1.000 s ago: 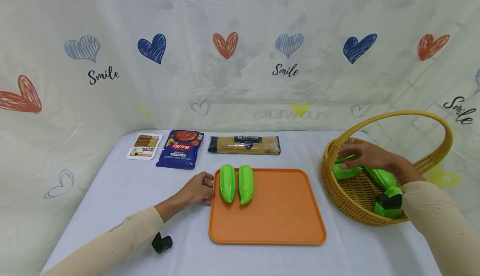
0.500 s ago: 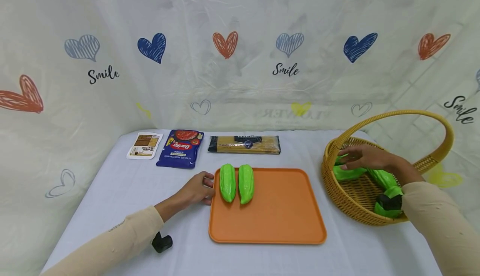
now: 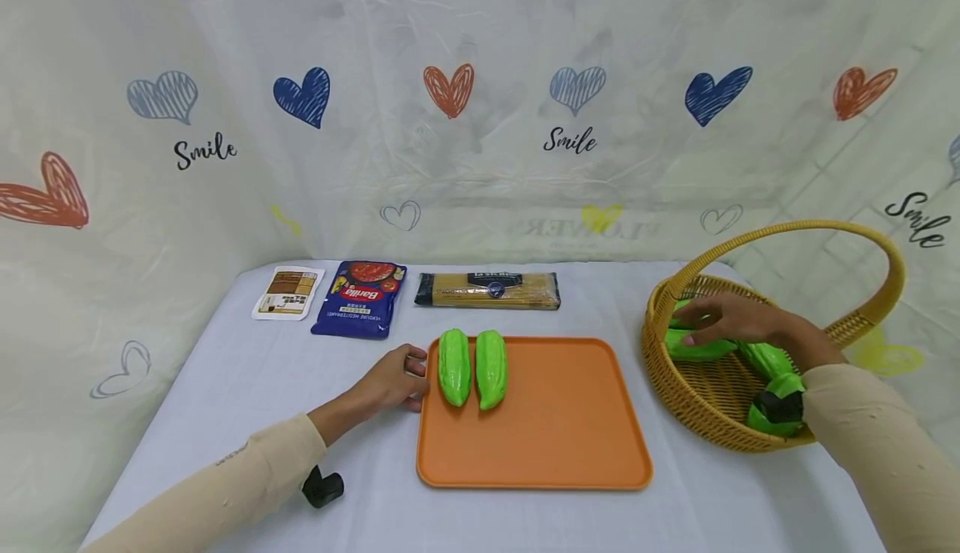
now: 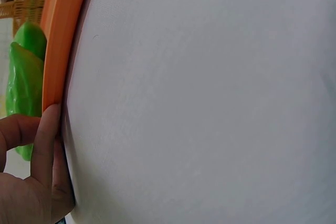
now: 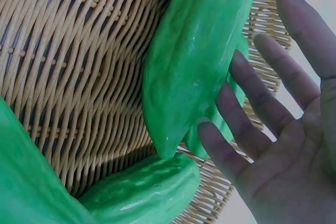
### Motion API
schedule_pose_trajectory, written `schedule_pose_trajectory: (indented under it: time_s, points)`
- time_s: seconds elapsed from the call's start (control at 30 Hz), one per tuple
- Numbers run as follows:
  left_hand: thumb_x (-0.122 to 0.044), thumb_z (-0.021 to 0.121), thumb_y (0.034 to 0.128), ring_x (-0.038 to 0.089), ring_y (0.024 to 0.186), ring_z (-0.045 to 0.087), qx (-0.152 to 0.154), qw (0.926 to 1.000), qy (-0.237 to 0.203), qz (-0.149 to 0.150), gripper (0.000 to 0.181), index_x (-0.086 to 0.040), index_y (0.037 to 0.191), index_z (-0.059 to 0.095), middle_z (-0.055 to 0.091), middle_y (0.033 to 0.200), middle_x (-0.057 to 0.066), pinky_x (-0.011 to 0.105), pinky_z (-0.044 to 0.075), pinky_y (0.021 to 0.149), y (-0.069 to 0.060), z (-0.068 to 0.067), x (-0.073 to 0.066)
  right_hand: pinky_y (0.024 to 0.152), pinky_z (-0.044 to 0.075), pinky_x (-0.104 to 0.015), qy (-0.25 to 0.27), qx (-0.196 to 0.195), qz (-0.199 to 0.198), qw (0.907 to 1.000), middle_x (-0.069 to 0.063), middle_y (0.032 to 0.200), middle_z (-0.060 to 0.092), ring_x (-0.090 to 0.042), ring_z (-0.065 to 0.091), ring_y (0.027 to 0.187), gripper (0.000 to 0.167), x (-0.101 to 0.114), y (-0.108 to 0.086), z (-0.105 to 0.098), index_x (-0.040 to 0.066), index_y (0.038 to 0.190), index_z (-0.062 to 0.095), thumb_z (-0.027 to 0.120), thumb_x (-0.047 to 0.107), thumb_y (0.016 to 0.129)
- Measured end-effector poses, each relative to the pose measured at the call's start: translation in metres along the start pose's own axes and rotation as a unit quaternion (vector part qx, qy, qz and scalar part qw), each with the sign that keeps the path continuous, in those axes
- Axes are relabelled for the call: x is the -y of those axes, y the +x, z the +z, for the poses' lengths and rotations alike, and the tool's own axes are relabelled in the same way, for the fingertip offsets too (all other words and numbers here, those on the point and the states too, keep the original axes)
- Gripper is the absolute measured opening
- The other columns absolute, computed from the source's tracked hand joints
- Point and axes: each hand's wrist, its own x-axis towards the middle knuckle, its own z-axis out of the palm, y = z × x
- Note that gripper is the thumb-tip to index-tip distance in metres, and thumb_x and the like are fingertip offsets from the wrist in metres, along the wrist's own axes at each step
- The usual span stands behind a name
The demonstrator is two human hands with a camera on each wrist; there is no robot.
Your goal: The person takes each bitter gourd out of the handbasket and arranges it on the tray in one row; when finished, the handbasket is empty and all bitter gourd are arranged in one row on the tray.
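In the head view my left hand (image 3: 393,379) is at the left edge of the orange tray (image 3: 562,419). The left wrist view shows its fingertips touching the tray's outer rim (image 4: 65,40). Two green bitter melons (image 3: 454,369) lie side by side on the tray's left part. Over the wicker basket (image 3: 686,394), my right hand (image 3: 731,319) reaches in with spread fingers. Its fingertips are against a bitter melon (image 5: 197,61) in the right wrist view, without curling round it. Several more bitter melons (image 5: 144,190) lie in the basket, partly under the hand and wrist.
Behind the tray lie a spaghetti pack (image 3: 491,290), a blue sauce pouch (image 3: 360,299) and a small white packet (image 3: 288,293). The basket's tall handle (image 3: 795,228) arches above the right forearm. A printed white curtain (image 3: 480,161) stands behind the table.
The bitter melon under my right hand has shifted a little to the right in the basket. The right hand has moved only slightly; the left hand and tray hold still.
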Motion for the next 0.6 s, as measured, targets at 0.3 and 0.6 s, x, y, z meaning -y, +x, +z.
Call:
schedule_pose_trajectory:
  time_s: [0.3, 0.6]
  points:
    - [0.000, 0.067, 0.0822, 0.020, 0.086, 0.065, 0.000, 1.0000, 0.000, 0.000, 0.054, 0.000, 0.133, 0.050, 0.058, 0.113, 0.014, 0.032, 0.065, 0.064, 0.0013, 0.0002, -0.0002, 0.097, 0.056, -0.053, -0.026, 0.021, 0.003, 0.9994, -0.027, 0.141, 0.055, -0.051, 0.051, 0.128, 0.059, 0.0016, -0.0009, -0.0006, -0.004, 0.138, 0.055, 0.071, 0.030, 0.092]
    - [0.000, 0.067, 0.0821, 0.021, 0.086, 0.065, 0.001, 1.0000, -0.002, 0.003, 0.055, 0.001, 0.134, 0.049, 0.058, 0.113, 0.015, 0.032, 0.065, 0.064, 0.0013, -0.0010, 0.0000, 0.099, 0.055, -0.054, -0.036, 0.030, 0.020, 0.9987, -0.030, 0.143, 0.051, -0.051, 0.049, 0.129, 0.065, -0.0011, 0.0018, -0.0011, -0.004, 0.140, 0.053, 0.072, 0.033, 0.091]
